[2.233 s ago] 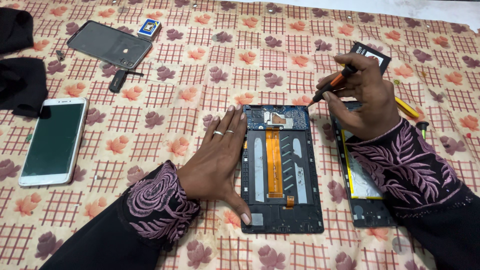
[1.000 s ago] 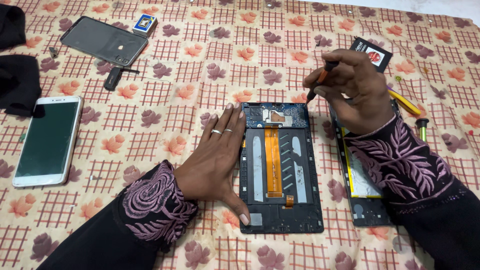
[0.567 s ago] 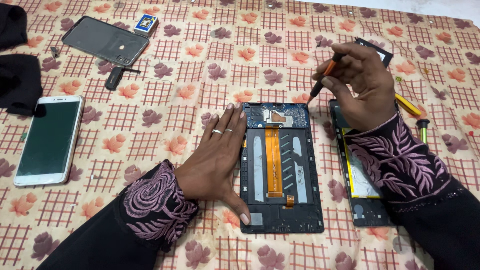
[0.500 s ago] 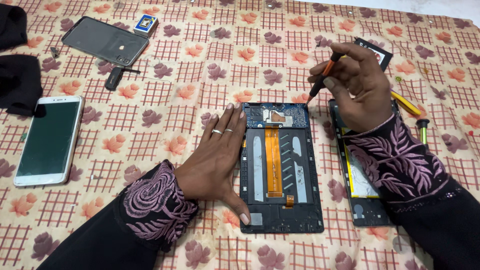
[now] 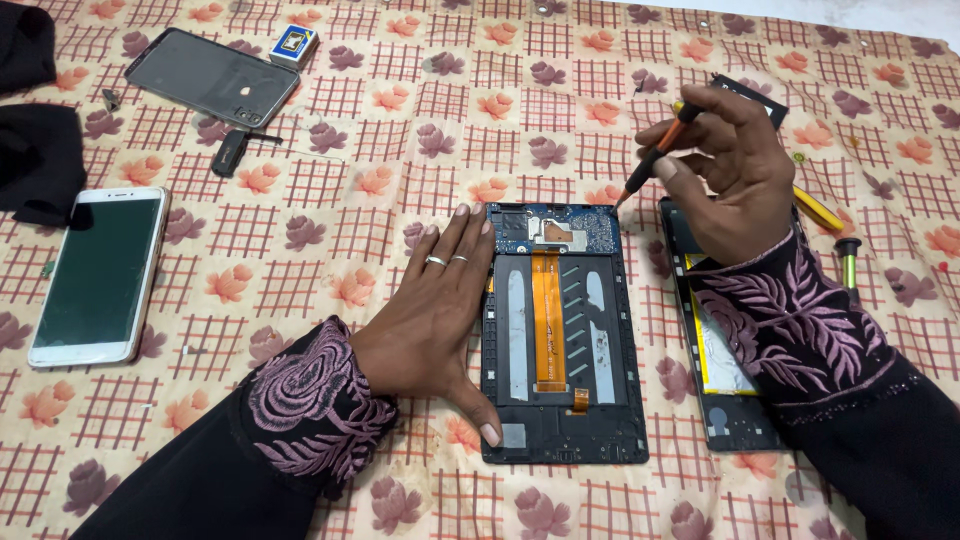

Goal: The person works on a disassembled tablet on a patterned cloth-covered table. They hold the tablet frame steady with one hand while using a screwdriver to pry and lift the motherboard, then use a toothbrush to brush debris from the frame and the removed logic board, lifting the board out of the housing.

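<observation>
Cloth with a red check and flower print (image 5: 400, 120) covers the desk and carries everything. Largest on it is the opened black tablet frame with an orange ribbon cable (image 5: 560, 335), lying flat near the middle, its long axis running away from the person, the blue circuit board end pointing to the far side. Just right of it lies a second black tablet shell with a yellow-edged panel (image 5: 715, 360), parallel and partly under the right sleeve. At far left rest a white smartphone with a dark screen (image 5: 98, 272) and a dark glass phone back (image 5: 212, 74). The left hand (image 5: 435, 320) lies flat, fingers spread, pressing the frame's left edge. The right hand (image 5: 725, 170) pinches an orange-handled screwdriver (image 5: 655, 160), tip slanting down-left toward the frame's far right corner.
</observation>
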